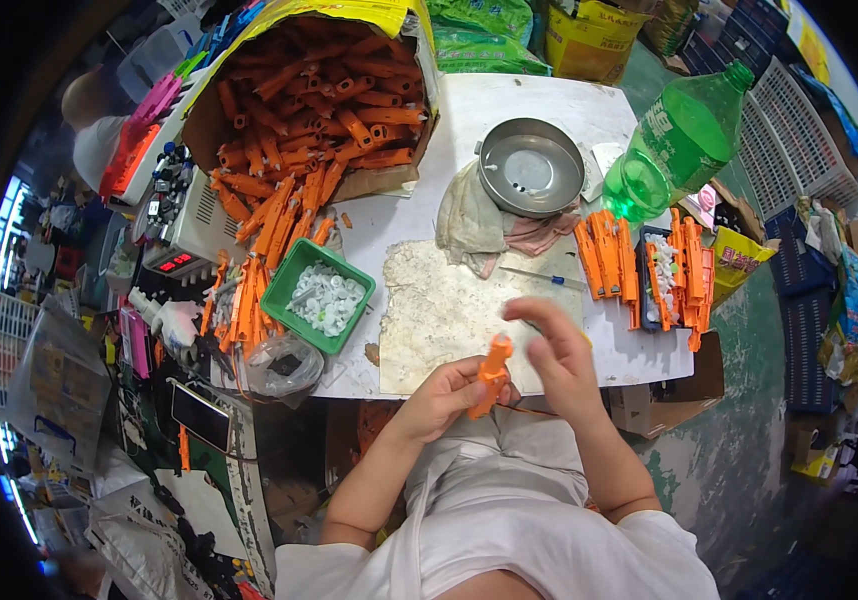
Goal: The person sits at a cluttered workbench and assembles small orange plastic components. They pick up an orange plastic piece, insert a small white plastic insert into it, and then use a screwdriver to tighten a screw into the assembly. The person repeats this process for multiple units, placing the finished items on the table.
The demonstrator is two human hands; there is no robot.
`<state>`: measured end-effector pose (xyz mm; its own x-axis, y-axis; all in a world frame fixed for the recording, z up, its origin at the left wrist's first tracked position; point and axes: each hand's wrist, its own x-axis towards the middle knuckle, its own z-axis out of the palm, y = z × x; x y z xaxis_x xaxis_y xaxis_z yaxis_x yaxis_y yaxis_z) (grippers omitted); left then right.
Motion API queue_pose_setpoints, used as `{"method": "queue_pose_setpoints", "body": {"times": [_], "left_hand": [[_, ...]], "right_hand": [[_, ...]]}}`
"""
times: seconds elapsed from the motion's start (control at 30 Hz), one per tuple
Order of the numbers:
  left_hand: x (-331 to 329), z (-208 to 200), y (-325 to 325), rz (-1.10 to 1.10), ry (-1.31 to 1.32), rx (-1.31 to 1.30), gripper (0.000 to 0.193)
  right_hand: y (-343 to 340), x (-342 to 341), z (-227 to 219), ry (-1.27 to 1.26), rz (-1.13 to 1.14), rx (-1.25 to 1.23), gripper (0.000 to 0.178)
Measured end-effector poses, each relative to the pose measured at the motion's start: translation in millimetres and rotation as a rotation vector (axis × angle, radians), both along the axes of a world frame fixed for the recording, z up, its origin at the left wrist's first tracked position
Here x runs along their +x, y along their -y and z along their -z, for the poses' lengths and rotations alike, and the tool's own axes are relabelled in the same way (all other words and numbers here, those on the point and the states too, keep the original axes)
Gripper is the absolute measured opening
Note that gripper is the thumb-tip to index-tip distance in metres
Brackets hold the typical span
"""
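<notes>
My left hand (447, 398) is closed around a slim orange plastic piece (494, 372), held upright over my lap by the table's front edge. Just to the right of it is my right hand (567, 372), its thumb and index finger spread apart and nothing seen between them. Beyond my hands lies a worn, stained cream work sheet (429, 320). On its far right part rests a thin screwdriver (544, 277) with a blue handle. A green tray (274, 290) of small white plastic parts (327, 300) sits to the left of the sheet.
A big carton (427, 60) tips many orange pieces (324, 110) onto the far left. A metal bowl (532, 168) stands on cloths (471, 215) at the back. On the right are a green bottle (679, 135), rows of orange pieces (609, 262) and a dark tray (649, 312).
</notes>
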<state>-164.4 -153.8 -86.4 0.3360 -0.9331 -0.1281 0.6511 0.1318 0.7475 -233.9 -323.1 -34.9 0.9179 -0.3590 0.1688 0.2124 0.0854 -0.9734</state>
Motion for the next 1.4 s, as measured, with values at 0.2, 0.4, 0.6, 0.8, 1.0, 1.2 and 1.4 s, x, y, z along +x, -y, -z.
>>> {"method": "queue_pose_setpoints", "body": {"times": [0.2, 0.4, 0.6, 0.8, 1.0, 1.2, 1.4], "left_hand": [[-9, 20, 9, -0.059, -0.397, -0.336, 0.04], [-20, 15, 17, -0.176, -0.438, -0.314, 0.043], [-19, 12, 15, -0.157, -0.476, -0.315, 0.041], [-17, 7, 12, -0.141, -0.421, -0.253, 0.041], [-17, 12, 14, -0.188, -0.352, -0.254, 0.04], [-17, 14, 14, -0.243, -0.359, -0.224, 0.04], [-17, 13, 15, -0.224, -0.421, -0.288, 0.042]], "right_hand": [[-5, -61, -93, 0.81, -0.419, 0.653, 0.024], [-14, -68, -128, 0.979, -0.641, 0.574, 0.033], [-11, -65, -122, 1.024, -0.739, 0.566, 0.034], [-18, -61, -123, 1.091, -0.757, 0.625, 0.029], [-12, -70, -122, 1.023, -0.775, 0.611, 0.031], [-6, -80, -131, 0.794, -0.79, 0.666, 0.032], [-6, -65, -124, 0.966, -0.867, 0.605, 0.03]]}}
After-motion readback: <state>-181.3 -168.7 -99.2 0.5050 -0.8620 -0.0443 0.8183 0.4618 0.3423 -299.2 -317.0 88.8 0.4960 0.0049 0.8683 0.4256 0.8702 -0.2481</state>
